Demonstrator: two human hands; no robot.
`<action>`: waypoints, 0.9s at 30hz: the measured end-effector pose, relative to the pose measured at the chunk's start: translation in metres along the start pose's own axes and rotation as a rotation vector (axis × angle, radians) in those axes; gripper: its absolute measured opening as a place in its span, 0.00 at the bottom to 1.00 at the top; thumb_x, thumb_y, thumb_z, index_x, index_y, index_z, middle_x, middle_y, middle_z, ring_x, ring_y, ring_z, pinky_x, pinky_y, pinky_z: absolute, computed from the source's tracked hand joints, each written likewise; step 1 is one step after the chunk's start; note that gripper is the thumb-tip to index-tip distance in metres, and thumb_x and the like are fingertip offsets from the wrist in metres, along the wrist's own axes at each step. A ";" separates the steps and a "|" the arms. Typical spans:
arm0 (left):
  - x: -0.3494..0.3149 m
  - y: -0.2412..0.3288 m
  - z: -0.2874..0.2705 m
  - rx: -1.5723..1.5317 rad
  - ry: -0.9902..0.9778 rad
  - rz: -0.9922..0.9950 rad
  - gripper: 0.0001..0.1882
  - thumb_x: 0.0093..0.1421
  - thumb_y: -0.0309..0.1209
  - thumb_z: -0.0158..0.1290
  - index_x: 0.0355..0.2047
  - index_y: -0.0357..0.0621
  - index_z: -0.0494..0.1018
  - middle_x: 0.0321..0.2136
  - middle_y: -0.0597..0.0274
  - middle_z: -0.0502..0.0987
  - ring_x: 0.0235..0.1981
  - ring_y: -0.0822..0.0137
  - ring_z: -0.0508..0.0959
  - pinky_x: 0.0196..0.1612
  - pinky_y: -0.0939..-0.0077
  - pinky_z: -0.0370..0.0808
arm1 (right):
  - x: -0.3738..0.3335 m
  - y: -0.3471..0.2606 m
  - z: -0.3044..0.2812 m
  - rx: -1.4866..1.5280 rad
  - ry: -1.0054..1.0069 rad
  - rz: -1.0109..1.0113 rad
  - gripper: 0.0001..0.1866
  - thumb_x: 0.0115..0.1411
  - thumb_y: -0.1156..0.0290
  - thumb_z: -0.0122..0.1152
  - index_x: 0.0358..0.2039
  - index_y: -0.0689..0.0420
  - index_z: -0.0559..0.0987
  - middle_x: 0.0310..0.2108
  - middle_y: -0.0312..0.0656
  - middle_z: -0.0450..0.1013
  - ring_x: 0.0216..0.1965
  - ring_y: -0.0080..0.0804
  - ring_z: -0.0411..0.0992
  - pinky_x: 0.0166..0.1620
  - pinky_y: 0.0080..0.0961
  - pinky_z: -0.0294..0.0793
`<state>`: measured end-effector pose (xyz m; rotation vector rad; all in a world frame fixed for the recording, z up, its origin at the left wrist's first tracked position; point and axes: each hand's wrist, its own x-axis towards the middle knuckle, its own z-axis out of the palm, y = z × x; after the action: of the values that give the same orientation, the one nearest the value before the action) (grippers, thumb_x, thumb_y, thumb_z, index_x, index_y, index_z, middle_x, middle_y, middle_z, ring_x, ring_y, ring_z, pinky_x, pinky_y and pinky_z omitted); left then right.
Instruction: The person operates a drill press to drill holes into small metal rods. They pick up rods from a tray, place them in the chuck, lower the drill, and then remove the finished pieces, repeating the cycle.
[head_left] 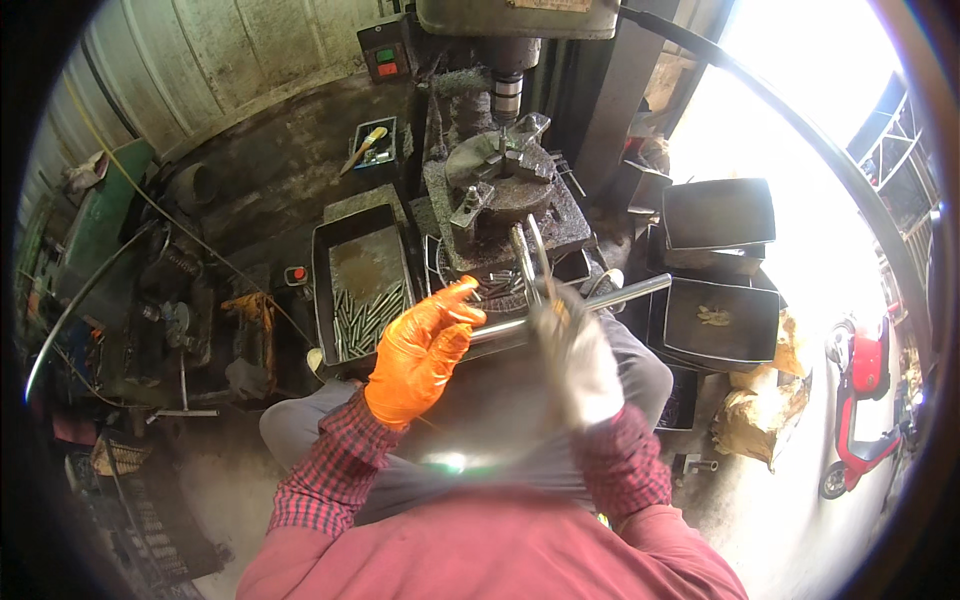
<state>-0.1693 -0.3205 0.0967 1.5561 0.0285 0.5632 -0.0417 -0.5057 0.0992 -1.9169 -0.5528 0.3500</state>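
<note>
My left hand (415,360), in an orange glove, is in front of the drill press with its fingers bent and thumb apart. Its fingertips are beside the near end of a long round metal bar (640,290), and I see nothing gripped in them. My right hand (580,365), in a whitish glove, is smeared by motion and closed around the bar's middle. Slim metal pieces (522,250) rise from that hand toward the vise-like chuck (490,165); the blur hides whether they join the bar. Above the chuck hangs the drill head's spindle (507,95).
A dark tray (318,265) with many short metal pins (365,320) stands left of the chuck. More pins lie in a round pan (500,290) below it. Black bins (720,315) are stacked at right. A brush (368,142) and a switch box (385,55) are farther back.
</note>
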 end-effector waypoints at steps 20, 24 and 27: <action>0.027 -0.113 -0.201 0.090 0.467 -0.006 0.20 0.76 0.41 0.58 0.55 0.37 0.82 0.39 0.62 0.85 0.40 0.75 0.81 0.43 0.79 0.77 | 0.081 -0.058 -0.039 -0.796 0.076 -0.317 0.15 0.70 0.72 0.52 0.52 0.55 0.83 0.44 0.53 0.81 0.49 0.49 0.80 0.53 0.39 0.81; 0.019 -0.135 -0.239 0.202 0.585 -0.105 0.18 0.77 0.39 0.56 0.56 0.37 0.81 0.43 0.62 0.84 0.41 0.73 0.81 0.45 0.78 0.77 | 0.094 -0.078 -0.013 -1.184 -0.427 -0.422 0.11 0.70 0.71 0.57 0.49 0.55 0.83 0.35 0.51 0.81 0.42 0.47 0.82 0.47 0.39 0.83; 0.013 -0.146 -0.252 0.150 0.550 -0.024 0.17 0.77 0.36 0.57 0.57 0.35 0.80 0.44 0.62 0.83 0.43 0.73 0.80 0.47 0.79 0.77 | 0.103 -0.092 -0.018 -1.408 -0.163 -0.658 0.12 0.69 0.73 0.55 0.50 0.56 0.81 0.35 0.47 0.78 0.38 0.43 0.81 0.43 0.36 0.84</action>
<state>-0.2030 -0.0694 -0.0474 1.4996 0.5167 0.9727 0.0347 -0.4342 0.1920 -2.7896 -1.8039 -0.4761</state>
